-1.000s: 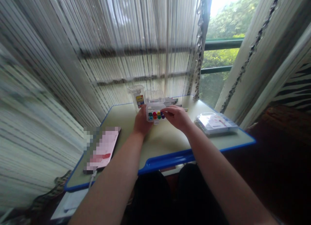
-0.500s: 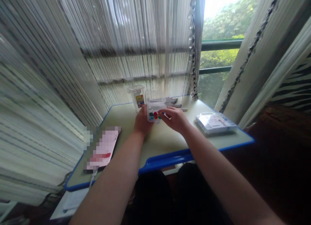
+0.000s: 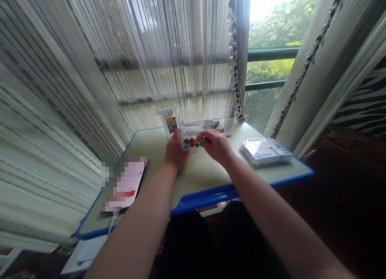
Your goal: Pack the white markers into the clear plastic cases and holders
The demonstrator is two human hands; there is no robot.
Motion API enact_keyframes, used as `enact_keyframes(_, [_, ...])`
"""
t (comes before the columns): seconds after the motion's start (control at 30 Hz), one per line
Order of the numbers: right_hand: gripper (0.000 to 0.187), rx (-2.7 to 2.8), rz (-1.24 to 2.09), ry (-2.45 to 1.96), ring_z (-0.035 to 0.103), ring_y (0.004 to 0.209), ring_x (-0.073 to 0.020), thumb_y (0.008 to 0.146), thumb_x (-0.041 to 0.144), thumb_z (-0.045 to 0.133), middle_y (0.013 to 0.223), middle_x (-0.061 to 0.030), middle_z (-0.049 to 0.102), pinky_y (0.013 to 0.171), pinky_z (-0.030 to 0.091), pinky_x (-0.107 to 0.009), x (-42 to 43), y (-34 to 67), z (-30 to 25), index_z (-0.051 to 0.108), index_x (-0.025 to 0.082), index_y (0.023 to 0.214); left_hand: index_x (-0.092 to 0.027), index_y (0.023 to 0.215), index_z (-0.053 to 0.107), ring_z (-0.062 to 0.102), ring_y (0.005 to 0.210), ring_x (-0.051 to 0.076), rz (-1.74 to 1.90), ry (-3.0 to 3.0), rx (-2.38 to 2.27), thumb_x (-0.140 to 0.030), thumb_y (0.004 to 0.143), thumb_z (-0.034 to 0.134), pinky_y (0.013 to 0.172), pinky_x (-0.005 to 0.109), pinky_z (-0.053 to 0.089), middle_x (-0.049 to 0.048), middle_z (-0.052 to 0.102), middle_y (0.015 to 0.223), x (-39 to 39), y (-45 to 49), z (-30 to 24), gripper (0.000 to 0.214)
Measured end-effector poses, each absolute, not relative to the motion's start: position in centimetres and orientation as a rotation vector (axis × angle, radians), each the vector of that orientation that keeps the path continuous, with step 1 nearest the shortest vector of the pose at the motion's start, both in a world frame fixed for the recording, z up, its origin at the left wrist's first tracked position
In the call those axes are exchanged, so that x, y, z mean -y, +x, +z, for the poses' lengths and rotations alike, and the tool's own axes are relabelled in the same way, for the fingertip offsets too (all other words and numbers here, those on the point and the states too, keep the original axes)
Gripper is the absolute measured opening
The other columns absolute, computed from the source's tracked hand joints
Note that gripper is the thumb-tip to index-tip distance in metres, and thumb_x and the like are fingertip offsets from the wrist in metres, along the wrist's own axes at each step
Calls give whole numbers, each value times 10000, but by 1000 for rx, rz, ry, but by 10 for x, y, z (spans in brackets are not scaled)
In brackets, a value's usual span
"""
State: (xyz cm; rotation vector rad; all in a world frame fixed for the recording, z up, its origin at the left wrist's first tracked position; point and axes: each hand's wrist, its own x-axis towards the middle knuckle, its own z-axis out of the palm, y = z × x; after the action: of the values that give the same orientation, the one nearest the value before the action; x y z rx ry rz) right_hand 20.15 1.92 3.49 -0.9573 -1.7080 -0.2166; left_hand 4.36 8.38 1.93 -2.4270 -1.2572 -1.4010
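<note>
A clear plastic case [image 3: 184, 134] stands tilted above the table with its lid raised. Coloured round ends, apparently of markers [image 3: 192, 142], show in its near end: teal, blue, red, orange, yellow and green. My left hand [image 3: 175, 148] is closed round the left side of this case. At the right side of the opening, my right hand [image 3: 215, 144] has its thumb and fingers pinched together beside the yellow and green ends. Whatever lies between those fingertips is hidden. Behind the right hand, several loose pens [image 3: 214, 125] lie on the table.
A clear container with a yellow label [image 3: 171, 124] stands behind my left hand. A flat clear-lidded case [image 3: 265, 151] lies at the right. On the left is a blurred-out phone or tablet [image 3: 128, 182] with a white cable [image 3: 111, 222]. The table [image 3: 205, 176] has a raised blue edge.
A marker with a blue part no longer shows in my right fingers, which remain at the case's right side. A yellow end is now visible there. The whole view has shifted slightly.
</note>
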Motion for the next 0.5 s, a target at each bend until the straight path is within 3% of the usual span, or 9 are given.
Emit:
enact_keyframes(0.2, [146,1693,-165,-976,486,539,-96,846,214,543,676,-9,613,583,429,-233,-18,204,36,682,172,854,-178,1003,461,675,869,212,-1396,-2410,1241,-211,757,581,736,297,535,104,675,946,-85,43,18,275])
enact_keyframes(0.37, [193,1578,-231,-938,583,677,-120,874,203,477,784,-37,660,670,462,-243,-15,207,39,666,178,849,-184,1022,463,671,907,222,-1368,-2398,1276,-177,733,585,770,312,540,101,670,978,-86,43,18,314])
enact_keyframes(0.5, [167,1597,-269,-994,512,594,-103,875,267,521,755,-18,612,618,440,-234,-12,204,38,666,185,878,-191,1024,460,665,922,224,-1384,-2415,1260,-211,723,616,761,306,536,97,664,985,-86,43,17,339])
